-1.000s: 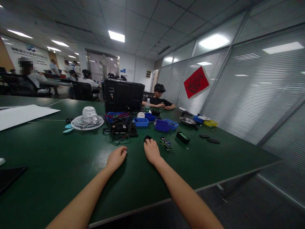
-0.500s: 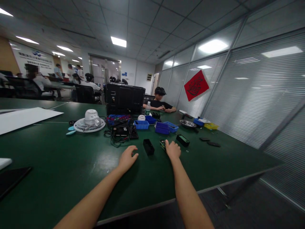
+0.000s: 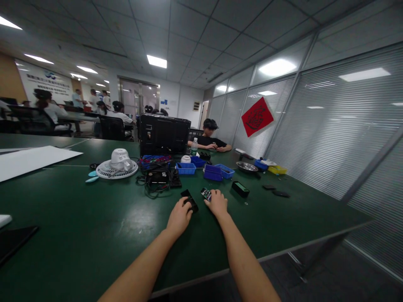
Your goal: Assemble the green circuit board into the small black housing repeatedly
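My left hand (image 3: 180, 216) rests on the green table (image 3: 94, 218), its fingers curled round the near end of a small black box (image 3: 189, 199). Right beside it, my right hand (image 3: 216, 202) is closed on a small circuit board (image 3: 206, 193) with coloured parts, which sticks out past my fingers. Both forearms reach forward from the table's near edge. A second black box with a green top (image 3: 241, 188) lies just beyond my right hand, untouched.
Farther back stand several blue bins (image 3: 214, 172), a white fan part (image 3: 117, 164), a tangle of black cables (image 3: 159, 178), a large black case (image 3: 164, 134), a metal bowl (image 3: 247, 167) and a yellow tray (image 3: 277, 170). A person (image 3: 209, 136) sits at the far end. White sheet (image 3: 28, 159) lies left.
My right hand left the black box, reached right to the circuit board and drew it back towards me. My left hand slid forward and took hold of the black box.
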A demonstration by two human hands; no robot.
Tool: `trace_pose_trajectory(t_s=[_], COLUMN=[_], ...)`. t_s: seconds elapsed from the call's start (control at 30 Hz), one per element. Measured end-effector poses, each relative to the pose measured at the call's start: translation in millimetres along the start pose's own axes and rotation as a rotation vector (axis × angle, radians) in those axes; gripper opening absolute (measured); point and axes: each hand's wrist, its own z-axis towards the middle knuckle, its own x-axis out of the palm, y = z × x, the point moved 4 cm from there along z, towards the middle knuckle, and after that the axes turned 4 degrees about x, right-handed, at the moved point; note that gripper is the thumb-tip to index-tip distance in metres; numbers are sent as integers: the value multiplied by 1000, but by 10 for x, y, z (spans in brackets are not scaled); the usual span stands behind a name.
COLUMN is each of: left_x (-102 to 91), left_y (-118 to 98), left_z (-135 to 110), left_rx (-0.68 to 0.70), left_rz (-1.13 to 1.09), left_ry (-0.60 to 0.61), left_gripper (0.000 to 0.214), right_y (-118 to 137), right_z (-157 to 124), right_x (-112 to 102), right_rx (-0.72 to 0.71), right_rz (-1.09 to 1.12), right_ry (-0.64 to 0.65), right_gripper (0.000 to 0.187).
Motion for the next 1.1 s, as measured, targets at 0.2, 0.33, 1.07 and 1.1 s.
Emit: trace_pose_trajectory(t_s=[0.2,0.33,1.07,1.1], left_x=[-94,-86,48,61], left_y=[64,93,238,243], left_z=[-116,-106,-54,-52], left_rx=[-4,-27,-231,-238], left_rz=[-42,-59,-236,-239], left_ry=[-73,-91,-19,2], left_gripper=[12,13,48,48], right_y=[-41,10,14,4], right_z=[8,-48,-76,-68], right_x=[-14,-9,-82,-82], right_rx=[126,80,107,115], right_rz=[87,11,52,60], right_ry=[39,130,39,65], right_gripper=[60,54,41,40])
